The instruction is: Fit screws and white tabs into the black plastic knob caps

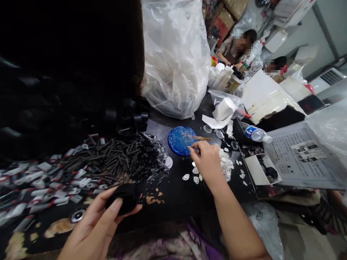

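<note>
My left hand (93,222) is closed around a black rounded part (127,198), near the table's front edge. The part's far side is dark and hard to read. My right hand (207,159) has thumb and forefinger pinched together at the near right rim of a blue round dish (176,139). Whatever lies between those fingertips is too small to name. A thin wooden stick (202,138) rests across the dish, just beyond my knuckles. Small white plates with holes (226,164) are heaped beside and partly behind my right hand, and several lie loose nearby.
Dark springs (108,159) and grey-white tubes (40,180) are piled at left. Behind the dish stands a large clear plastic bag (176,57). A water bottle (255,133), a small white box (257,169) and a paper roll (225,108) lie right. Two people sit beyond.
</note>
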Demonstrator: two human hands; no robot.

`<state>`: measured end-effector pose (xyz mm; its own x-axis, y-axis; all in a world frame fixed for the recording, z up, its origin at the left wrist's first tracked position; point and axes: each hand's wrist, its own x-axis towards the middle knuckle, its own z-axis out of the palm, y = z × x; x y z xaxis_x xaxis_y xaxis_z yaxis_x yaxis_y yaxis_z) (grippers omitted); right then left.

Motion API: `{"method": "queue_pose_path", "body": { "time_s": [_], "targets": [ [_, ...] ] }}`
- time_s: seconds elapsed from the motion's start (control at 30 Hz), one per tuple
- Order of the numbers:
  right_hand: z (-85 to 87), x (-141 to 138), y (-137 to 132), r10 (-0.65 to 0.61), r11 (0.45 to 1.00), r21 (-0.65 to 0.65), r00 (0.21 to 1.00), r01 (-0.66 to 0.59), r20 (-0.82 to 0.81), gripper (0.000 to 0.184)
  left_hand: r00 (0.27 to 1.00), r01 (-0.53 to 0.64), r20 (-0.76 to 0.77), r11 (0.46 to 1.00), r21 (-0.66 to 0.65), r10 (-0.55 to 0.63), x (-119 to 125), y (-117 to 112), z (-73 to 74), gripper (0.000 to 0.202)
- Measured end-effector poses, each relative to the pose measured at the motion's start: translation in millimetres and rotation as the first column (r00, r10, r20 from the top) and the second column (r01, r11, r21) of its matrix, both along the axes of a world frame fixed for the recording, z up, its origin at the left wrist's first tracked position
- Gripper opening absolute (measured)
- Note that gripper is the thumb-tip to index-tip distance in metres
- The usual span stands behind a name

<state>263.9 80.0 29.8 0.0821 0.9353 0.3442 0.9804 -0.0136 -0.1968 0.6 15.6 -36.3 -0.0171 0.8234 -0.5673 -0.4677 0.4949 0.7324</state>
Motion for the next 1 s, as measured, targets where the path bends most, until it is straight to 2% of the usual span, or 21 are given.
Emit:
{"method": "queue_pose_path", "body": {
  "time_s": [0.1, 0.3, 0.47, 0.53, 0.6, 0.67, 0.73, 0.77, 0.83, 1.0],
  "targets": [
    [-4.0, -3, 3, 0.012, 1.0, 0.005, 0.999, -0.012, 0.04, 0.012, 0.999, 0.001, 0.038, 1.0, 0.029, -0.002, 1, 2, 4.6, 0.039],
    [-9.0, -4, 6, 0.03, 0.999, -0.012, 0.998, -0.029, 0.046, 0.011, 0.998, -0.022, 0.051, 1.0, -0.015, 0.023, 3, 3, 13.7, 0.026],
    [-6.3, -2, -1, -0.001, 1.0, 0.023, 0.998, 0.003, -0.063, 0.014, 0.999, 0.0, 0.05, 1.0, 0.031, -0.002, 4, 2, 9.9, 0.026],
    [-2.3, -6, -8, -0.014, 0.999, 0.029, 0.978, 0.021, -0.208, 0.014, 0.998, -0.023, 0.056, 0.998, 0.054, 0.02, 7, 2, 13.2, 0.028],
    [1.8, -15, -15, -0.019, 1.0, 0.011, 0.886, 0.027, -0.463, 0.013, 0.995, -0.04, 0.095, 0.999, 0.035, 0.037, 14, 4, 20.5, 0.032],
    [4.9, -29, -23, -0.024, 0.999, -0.043, 0.696, -0.01, -0.717, 0.014, 0.985, -0.001, 0.172, 1.0, -0.01, 0.002, 21, 7, 29.8, 0.034],
    [7.8, -46, -30, -0.035, 0.992, -0.093, 0.513, -0.087, -0.858, 0.017, 0.962, 0.059, 0.27, 0.997, -0.047, -0.044, 26, 11, 37.7, 0.031],
    [9.6, -55, -33, -0.04, 0.985, -0.112, 0.457, -0.132, -0.889, 0.017, 0.946, 0.078, 0.319, 0.995, -0.062, -0.054, 27, 13, 40.4, 0.028],
    [14.8, -70, -39, -0.028, 0.973, -0.124, 0.437, -0.195, -0.899, 0.015, 0.915, 0.091, 0.4, 0.992, -0.089, -0.048, 27, 15, 43.7, 0.019],
    [28.9, -88, -45, 0.044, 0.965, -0.109, 0.554, -0.24, -0.831, 0.009, 0.879, 0.103, 0.477, 0.987, -0.121, -0.033, 23, 14, 44.8, 0.01]
  ]
}}
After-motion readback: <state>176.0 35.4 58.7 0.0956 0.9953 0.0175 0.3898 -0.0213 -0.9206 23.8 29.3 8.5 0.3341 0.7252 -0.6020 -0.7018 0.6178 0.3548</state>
